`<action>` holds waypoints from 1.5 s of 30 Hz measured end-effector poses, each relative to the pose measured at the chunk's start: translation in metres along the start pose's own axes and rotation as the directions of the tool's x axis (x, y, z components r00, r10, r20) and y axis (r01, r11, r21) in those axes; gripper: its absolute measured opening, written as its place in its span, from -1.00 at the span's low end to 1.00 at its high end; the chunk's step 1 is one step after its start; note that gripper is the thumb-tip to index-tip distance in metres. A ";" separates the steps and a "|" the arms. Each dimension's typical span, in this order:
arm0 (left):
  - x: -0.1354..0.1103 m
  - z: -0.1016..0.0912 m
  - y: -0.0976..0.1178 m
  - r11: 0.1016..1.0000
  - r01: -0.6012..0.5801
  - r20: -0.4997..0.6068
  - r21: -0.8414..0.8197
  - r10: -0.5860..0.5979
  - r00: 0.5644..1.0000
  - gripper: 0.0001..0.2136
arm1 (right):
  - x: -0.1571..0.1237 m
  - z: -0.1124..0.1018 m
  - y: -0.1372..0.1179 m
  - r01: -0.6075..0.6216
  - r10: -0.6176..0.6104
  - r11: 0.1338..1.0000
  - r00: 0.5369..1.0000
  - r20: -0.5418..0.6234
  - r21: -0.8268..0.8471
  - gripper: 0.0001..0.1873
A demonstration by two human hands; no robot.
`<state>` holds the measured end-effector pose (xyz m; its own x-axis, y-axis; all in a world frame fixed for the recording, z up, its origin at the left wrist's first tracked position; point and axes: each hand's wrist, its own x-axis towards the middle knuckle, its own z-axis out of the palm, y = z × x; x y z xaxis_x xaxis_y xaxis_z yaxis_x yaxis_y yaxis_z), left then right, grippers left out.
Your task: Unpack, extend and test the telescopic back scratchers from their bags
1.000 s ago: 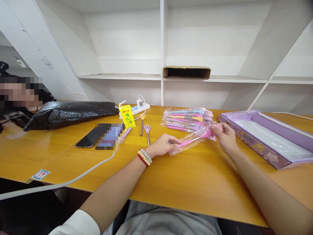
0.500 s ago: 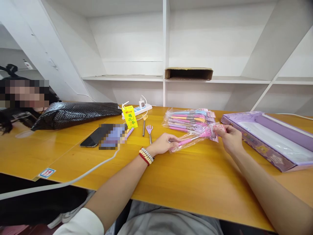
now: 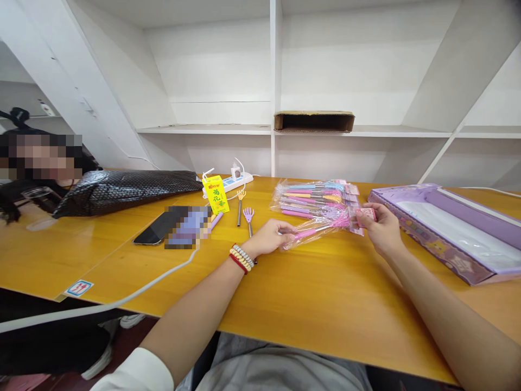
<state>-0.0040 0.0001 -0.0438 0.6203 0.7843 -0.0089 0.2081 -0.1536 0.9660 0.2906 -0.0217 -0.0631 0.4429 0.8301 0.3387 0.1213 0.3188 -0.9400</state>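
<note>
A pink back scratcher (image 3: 305,234) in a clear plastic sleeve is stretched between my two hands, just above the table. My left hand (image 3: 271,239) pinches the handle end of the sleeve. At the other end, my right hand (image 3: 383,228) grips the pink header card (image 3: 365,218). Right behind it lies a pile of packaged back scratchers (image 3: 313,194) in blue, orange, purple and pink. Two unwrapped ones, an orange back scratcher (image 3: 240,209) and a purple back scratcher (image 3: 248,217), lie beyond my left hand, which partly hides the purple one's handle.
A purple display box (image 3: 437,247) lies to the right. Leftward are a yellow drink carton (image 3: 216,194), a power strip (image 3: 230,184), a phone (image 3: 152,228), a white cable (image 3: 134,296) and a black bubble-wrap bag (image 3: 130,190) before another person. A cardboard box (image 3: 314,122) sits on the shelf.
The packaged pink back scratcher and both hands have shifted very slightly; both hands keep their hold. At lower left, the other person's legs and shoes have moved.
</note>
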 end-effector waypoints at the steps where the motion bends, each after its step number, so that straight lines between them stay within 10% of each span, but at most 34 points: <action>1: 0.000 0.000 0.000 1.000 0.001 0.001 -0.016 -0.001 1.000 -0.72 | 0.000 0.000 0.000 0.004 -0.004 1.000 1.000 0.013 0.023 -0.61; 15: 0.000 -0.001 0.000 0.999 0.019 -0.021 -0.032 -0.019 1.000 -0.71 | -0.003 -0.002 -0.004 0.090 -0.124 0.957 0.986 -0.108 -0.277 -0.69; 23: 0.001 -0.001 -0.001 0.998 0.000 0.008 -0.068 0.001 1.000 -0.72 | -0.008 0.001 -0.012 0.407 -0.490 0.766 0.871 -0.042 -0.497 -0.77; 29: 0.000 -0.001 0.000 0.999 0.001 0.010 -0.041 -0.001 1.000 -0.68 | -0.015 0.003 -0.012 0.272 -0.256 0.879 0.962 0.093 -0.391 -0.70; 45: -0.002 -0.001 0.004 0.999 -0.036 0.026 0.037 0.035 0.999 -0.67 | -0.006 0.003 -0.014 0.054 -0.050 0.995 0.998 0.043 -0.081 -0.71</action>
<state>-0.0048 -0.0014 -0.0393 0.6464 0.7628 0.0187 0.2130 -0.2039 0.9556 0.2838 -0.0300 -0.0522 0.3976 0.8319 0.3871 0.2169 0.3248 -0.9206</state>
